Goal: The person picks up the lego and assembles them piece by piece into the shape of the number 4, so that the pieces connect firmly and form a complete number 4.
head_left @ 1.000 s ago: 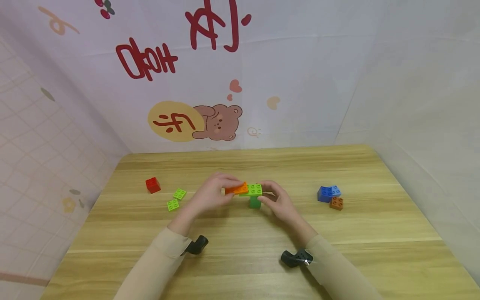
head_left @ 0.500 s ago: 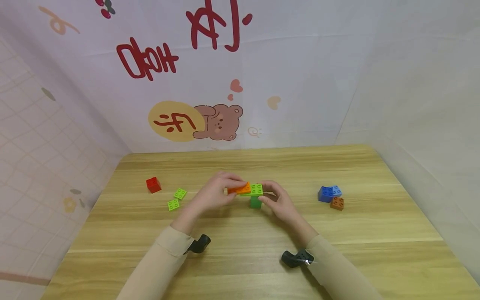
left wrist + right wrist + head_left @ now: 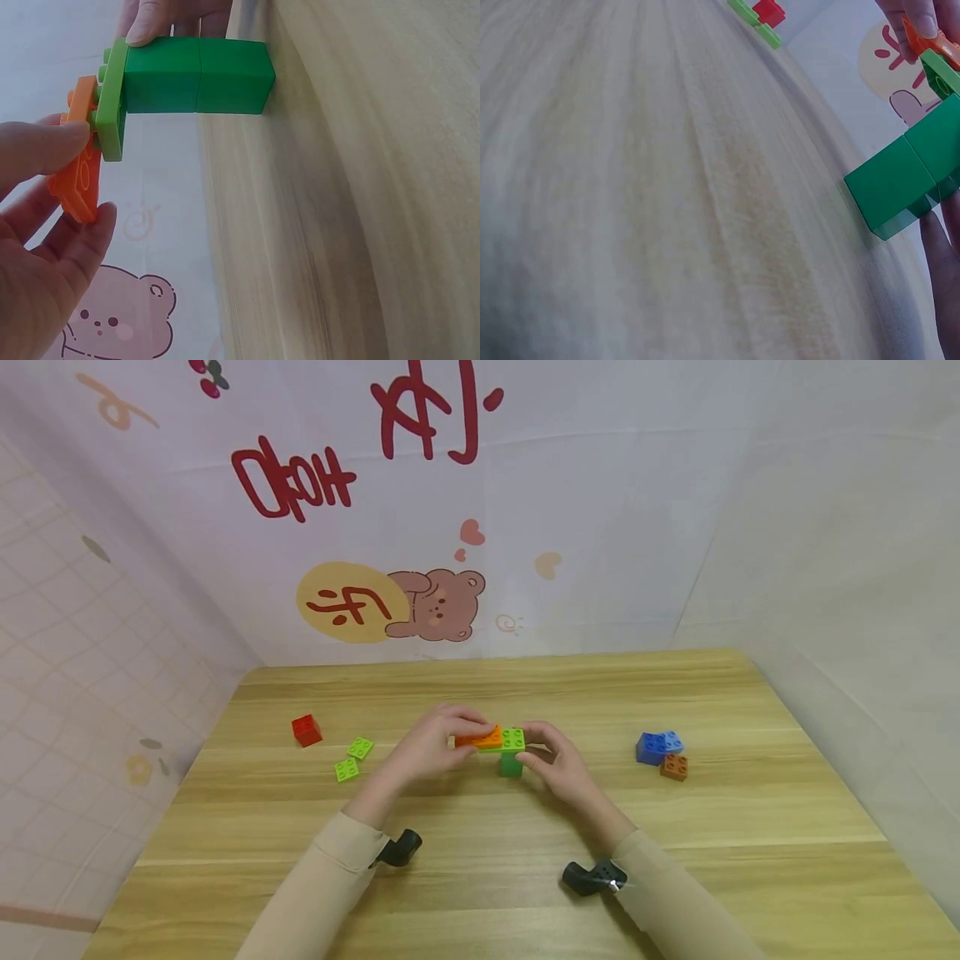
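My left hand point(image 3: 432, 743) pinches an orange building-block plate point(image 3: 491, 737) between thumb and fingers. The plate lies over the left part of a light green studded plate point(image 3: 513, 740), and in the left wrist view it meets those studs at a slight slant. Whether it is fully pressed down I cannot tell. Beneath the light green plate stand two stacked dark green blocks point(image 3: 161, 81), with the lower one on the table. My right hand point(image 3: 557, 762) holds this stack from the right, its thumb near the top block. Fingers partly cover the orange plate's left end.
On the left of the wooden table point(image 3: 480, 877) are a red block point(image 3: 306, 730) and two small light green plates, one nearer point(image 3: 347, 769). To the right sit a dark blue block point(image 3: 651, 748), a light blue piece point(image 3: 672, 742) and a brown block point(image 3: 674, 767). Cloth walls surround the table.
The left hand has shifted the orange plate slightly right, and it lines up better with the light green plate, covering more of its studs. The right hand keeps its hold.
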Tool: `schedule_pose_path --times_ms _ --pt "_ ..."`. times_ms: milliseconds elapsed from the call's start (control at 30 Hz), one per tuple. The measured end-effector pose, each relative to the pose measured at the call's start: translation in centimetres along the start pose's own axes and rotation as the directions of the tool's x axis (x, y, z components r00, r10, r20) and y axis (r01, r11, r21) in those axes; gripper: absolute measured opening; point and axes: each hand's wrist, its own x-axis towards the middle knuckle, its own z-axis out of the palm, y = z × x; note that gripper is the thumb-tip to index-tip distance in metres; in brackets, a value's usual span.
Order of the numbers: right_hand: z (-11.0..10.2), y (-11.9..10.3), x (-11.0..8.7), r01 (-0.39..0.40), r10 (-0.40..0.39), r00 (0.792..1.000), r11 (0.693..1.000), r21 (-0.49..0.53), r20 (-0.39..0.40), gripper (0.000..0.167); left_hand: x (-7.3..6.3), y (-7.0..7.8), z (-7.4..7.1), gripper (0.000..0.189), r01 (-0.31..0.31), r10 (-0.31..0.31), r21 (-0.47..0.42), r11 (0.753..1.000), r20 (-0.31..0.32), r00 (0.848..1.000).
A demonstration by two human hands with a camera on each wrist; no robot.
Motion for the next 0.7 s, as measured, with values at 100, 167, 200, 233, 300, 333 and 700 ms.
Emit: schedule_pose_path --times_ms 100,167,200,233,300,333,700 --pt "0.03 0.09 -0.01 0.005 -0.005 1.0 1.0 0.008 0.001 0.035 0.0 -0.03 0.01 0.036 -0.006 0.006 0.0 1.0 0.0 1.0" --pt "0.06 0.15 -0.01 0.011 -0.011 1.0 1.0 0.011 -0.001 0.035 -0.03 -0.01 0.01 0.036 -0.007 0.007 0.0 1.0 -0.001 1.0" --pt "0.06 0.17 -0.01 0.014 -0.014 1.0 1.0 0.012 -0.003 0.035 -0.05 0.01 0.02 0.036 -0.007 0.007 0.0 1.0 -0.002 1.0" --pt "0.07 0.18 0.0 0.016 -0.016 1.0 1.0 0.013 -0.004 0.035 -0.07 0.04 0.01 0.036 -0.007 0.007 -0.001 1.0 -0.003 1.0" --pt "0.1 0.21 0.01 0.018 -0.018 1.0 1.0 0.012 -0.007 0.035 -0.1 0.08 0.02 0.036 -0.005 0.005 -0.002 1.0 -0.006 1.0" --pt "0.1 0.22 0.0 0.019 -0.019 1.0 1.0 0.01 -0.008 0.034 -0.11 0.1 0.02 0.036 -0.005 0.005 -0.003 1.0 -0.008 1.0" --pt "0.08 0.09 -0.04 0.008 -0.008 1.0 1.0 0.007 -0.012 0.035 -0.01 -0.02 0.3 0.036 -0.034 0.035 0.015 0.999 -0.015 0.999"
